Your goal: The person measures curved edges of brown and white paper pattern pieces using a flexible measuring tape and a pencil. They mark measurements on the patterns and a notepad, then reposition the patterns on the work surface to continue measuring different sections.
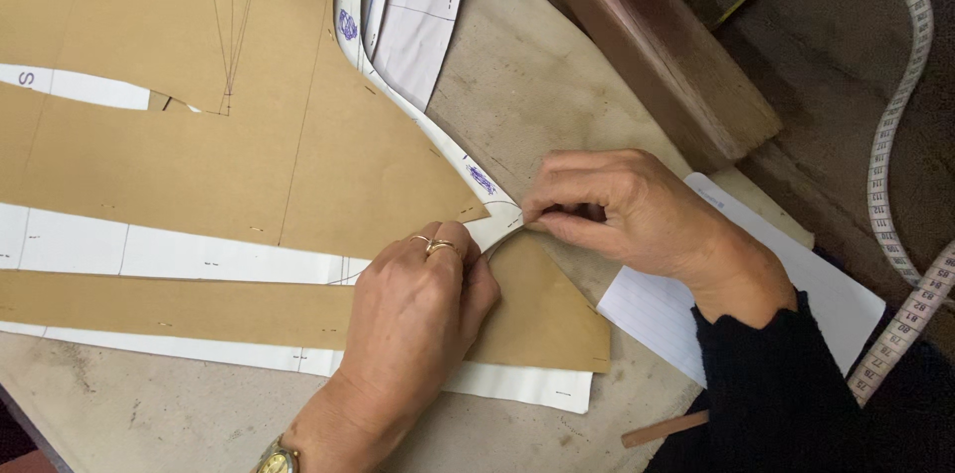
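Pinching the white paper [494,231] edge, the right hand [637,209] has its fingertips closed on it. Just beside them, the left hand [418,309] presses curled fingers on the brown pattern [298,165], holding nothing.

Pattern pieces [249,165] lie on the table [537,85]; at three o'clock a lined sheet [686,314], the tape measure [895,135] perhaps beyond.

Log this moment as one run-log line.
left hand: pressing brown paper pattern | right hand: pinching white paper edge | nearby: white measuring tape, lined paper sheet
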